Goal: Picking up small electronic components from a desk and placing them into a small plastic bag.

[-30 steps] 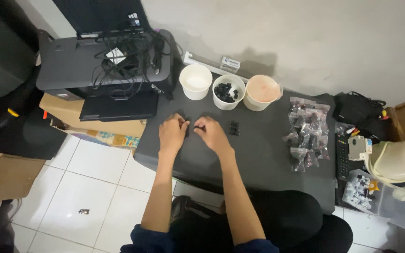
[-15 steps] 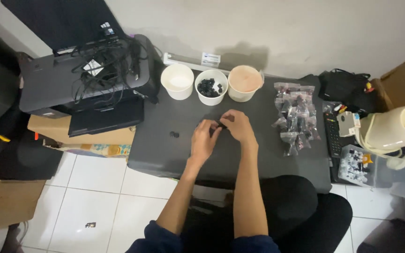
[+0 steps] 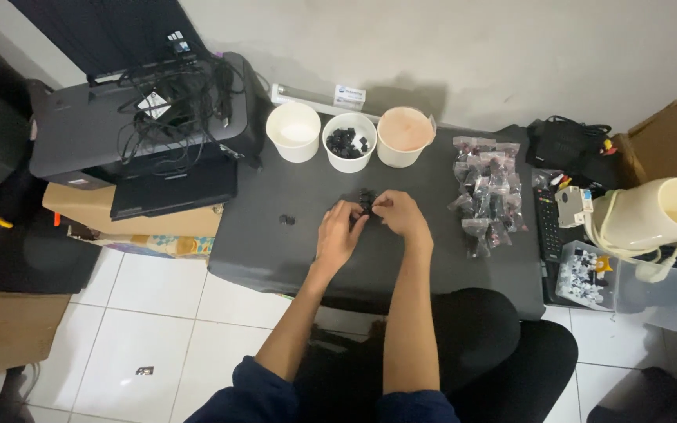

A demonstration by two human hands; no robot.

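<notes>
My left hand [image 3: 338, 232] and my right hand [image 3: 402, 214] meet at the middle of a low dark grey table [image 3: 260, 251]. Both pinch a small cluster of black parts [image 3: 366, 197] between the fingertips, just above the tabletop. Behind them stand three white cups in a row: an empty one [image 3: 294, 131], a middle cup [image 3: 349, 142] with several black parts inside, and a right cup [image 3: 404, 135] with a pinkish inside. One loose black part [image 3: 287, 220] lies on the table left of my left hand.
A pile of small clear bags [image 3: 486, 193] with dark parts lies on the table's right side. A black printer [image 3: 135, 137] with tangled cables stands at the left on a cardboard box [image 3: 131, 222]. A cream lamp [image 3: 652, 215] and a clear plastic box [image 3: 619, 274] are at the right.
The view shifted, so the table now sits more to the centre. My hands stay together on the black parts; the left fingers have closed in nearer to the right hand.
</notes>
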